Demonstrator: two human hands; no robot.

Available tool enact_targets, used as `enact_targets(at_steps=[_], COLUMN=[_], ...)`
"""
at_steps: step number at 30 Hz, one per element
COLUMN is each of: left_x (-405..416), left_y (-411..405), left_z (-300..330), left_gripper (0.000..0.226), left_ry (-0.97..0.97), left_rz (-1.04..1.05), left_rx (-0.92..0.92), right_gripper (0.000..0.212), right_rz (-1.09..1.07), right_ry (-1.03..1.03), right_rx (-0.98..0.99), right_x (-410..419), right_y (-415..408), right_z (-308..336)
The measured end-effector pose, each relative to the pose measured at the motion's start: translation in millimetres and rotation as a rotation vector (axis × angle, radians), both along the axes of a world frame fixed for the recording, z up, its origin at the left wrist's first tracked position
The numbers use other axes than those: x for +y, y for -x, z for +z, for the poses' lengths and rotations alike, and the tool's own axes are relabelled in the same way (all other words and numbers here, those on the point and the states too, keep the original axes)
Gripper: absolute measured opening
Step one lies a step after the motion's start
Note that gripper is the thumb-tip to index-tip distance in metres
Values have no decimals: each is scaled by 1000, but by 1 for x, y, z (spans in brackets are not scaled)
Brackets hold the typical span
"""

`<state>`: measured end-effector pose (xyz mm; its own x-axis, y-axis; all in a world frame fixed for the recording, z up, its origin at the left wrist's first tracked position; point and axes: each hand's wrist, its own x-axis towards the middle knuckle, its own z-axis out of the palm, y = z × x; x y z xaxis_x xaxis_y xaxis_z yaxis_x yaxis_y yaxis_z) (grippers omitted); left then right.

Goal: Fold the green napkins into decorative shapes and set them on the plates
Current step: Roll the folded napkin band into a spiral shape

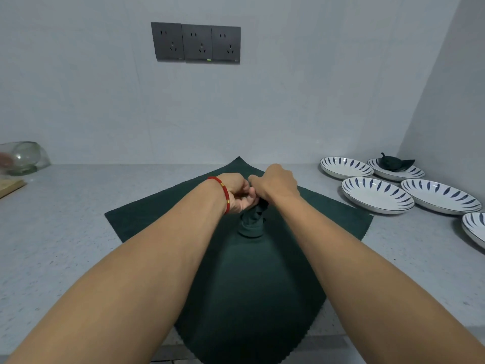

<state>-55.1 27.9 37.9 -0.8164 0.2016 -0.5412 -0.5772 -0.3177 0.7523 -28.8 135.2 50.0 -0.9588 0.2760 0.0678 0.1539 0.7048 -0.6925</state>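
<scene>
Grey speckled table [78, 232] carries everything. Flat green napkin [249, 279] lies spread as a diamond across the middle, near corner hanging over the front edge, far corner pointing at the wall. Above its centre both hands work a second green piece, a rolled napkin [251, 224], bunched into a tight upright twist; its lower end hangs close over the flat cloth, contact not clear.

Five plates [378, 195] with blue leaf marks sit at right, well apart from the hands; the far one holds a finished folded napkin [395, 164], the other four look bare. So roughly one done, this one mid-shaping.

Left hand [237, 191], red cord at the wrist, has fingers curled and pinches the top of the roll. Right hand [274, 183] is curled over the same top from the other side, knuckles up, gripping the cloth; fingertips hidden, exact pinch point cannot be told.

Step in hand, my read: forming the head or bud of the shape. To do it well:
- keep one hand clamping the base of the twist so layers don't unwind
- let the other peel or tuck only the outer layer
- keep tension even, cloth looks soft and springy, likely to loosen if let go
- keep the roll vertical, then carry it to a bare plate with both hands.
</scene>
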Motion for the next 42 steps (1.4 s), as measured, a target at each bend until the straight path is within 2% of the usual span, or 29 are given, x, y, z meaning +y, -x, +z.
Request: enact_targets(at_steps=[3,6,10,14,16,20,24,27,29,31,34,36,39,42], left_x=[3,5,10,18,14,-14,-25,-25,-26,-28,-30,-25,-16,-11], left_y=[-4,-10,-4,-5,-10,-3,-6,-18,-26,-31,-38,-42,-44,-41], left_z=[-4,-4,-6,-12,-15,-22,-35,-58,-77,-86,-80,-75,-72,-72], left_gripper=[20,13,23,37,34,34,39,30,23,31,30,32,33,32], left_ry=[47,64,154,331,252,-42,-21,134,298,586,1046,1126,1140,1133], left_rz=[-15,-61,-103,37,105,271,250,230,187,104,-25,-62,-61,-17], left_rx=[35,81,128,248,233,40,50,129,238,376,512,564,574,521], right_gripper=[16,22,28,38,39,42,42,44,44,38,29,30,33,22], right_rz=[-4,-6,8,67,55,-71,-146,-177,-176,-150,-79,-90,-128,-102], right_ry=[-13,49,136,277,301,347,373,364,283,121,-238,-368,-413,-380], right_rx=[18,67,85,41,39,61,34,40,61,108,107,122,159,393], right_x=[-2,-4,-3,0,8,31,42,41,40,36,23,20,20,21], right_y=[0,2,7,11,13,17,15,12,6,-3,-16,-19,-20,-23], right_z=[-6,-11,-16,-23,-28,-45,-65,-81,-96,-103,-104,-105,-109,-108])
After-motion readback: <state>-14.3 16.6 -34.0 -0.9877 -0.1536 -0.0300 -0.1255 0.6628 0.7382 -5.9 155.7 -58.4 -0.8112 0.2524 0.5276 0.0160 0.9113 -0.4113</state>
